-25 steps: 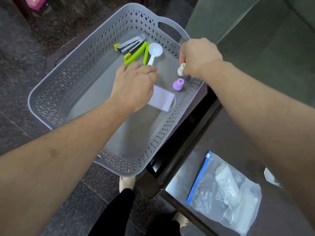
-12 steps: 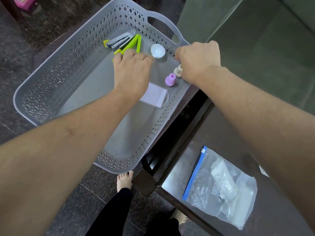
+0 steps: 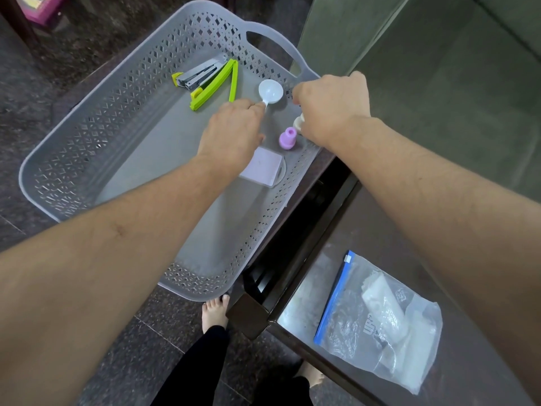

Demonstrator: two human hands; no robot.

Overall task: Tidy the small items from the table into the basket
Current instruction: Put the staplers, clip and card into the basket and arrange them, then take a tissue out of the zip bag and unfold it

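Observation:
The grey perforated basket holds a metal stapler, a green clip, a white spoon, a small purple piece and a flat white card. My left hand is inside the basket, its fingertips closed on the spoon's handle, which it hides. My right hand is over the basket's right rim, closed on a small white piece right next to the purple one. Only part of that white piece shows under the fingers.
A clear zip bag with a blue seal and white contents lies on the dark table at the lower right. The table's corner juts toward my bare feet. A green surface fills the upper right.
The spoon has shifted right, away from the green clip, with my left hand on its handle. My right hand has lowered the small white piece beside the purple one.

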